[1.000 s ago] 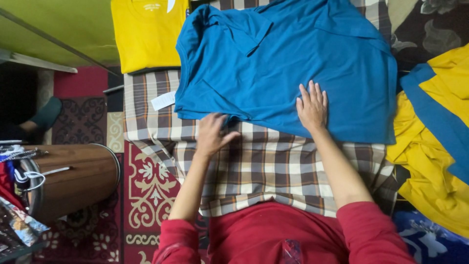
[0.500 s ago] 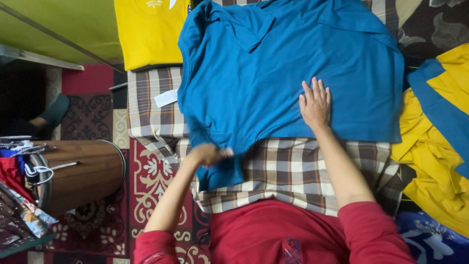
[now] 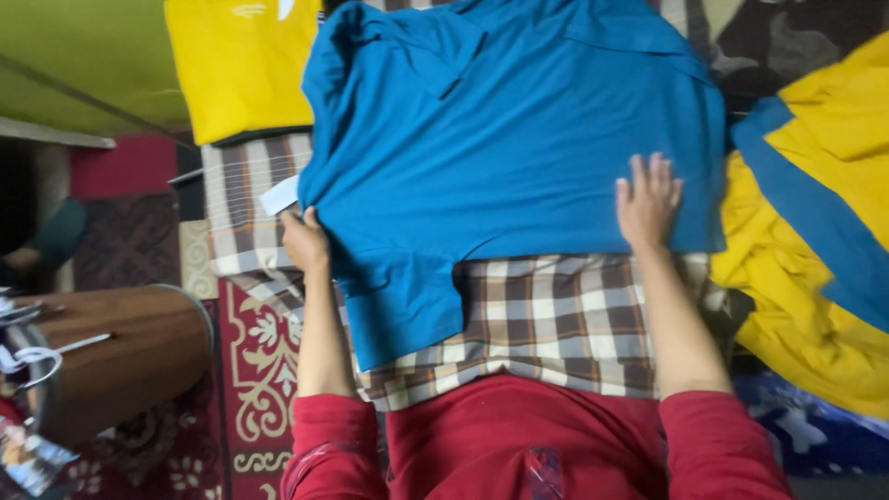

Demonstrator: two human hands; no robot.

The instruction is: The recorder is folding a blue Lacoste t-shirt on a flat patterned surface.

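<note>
A blue shirt lies spread over a brown and white checked cloth. My left hand grips the shirt's left edge, fingers tucked under the fabric. One blue sleeve hangs down toward me beside that hand. My right hand rests flat on the shirt's lower right part, fingers apart, pressing it down. Both arms wear red sleeves.
A yellow garment lies at the upper left. A yellow and blue pile of clothes sits on the right. A wooden drum stands on a patterned red carpet at the lower left. A white tag pokes out by the shirt's edge.
My left hand has moved left and up along the shirt's edge, leaving the blue sleeve pulled down toward me. My right hand has stayed pressed on the shirt.
</note>
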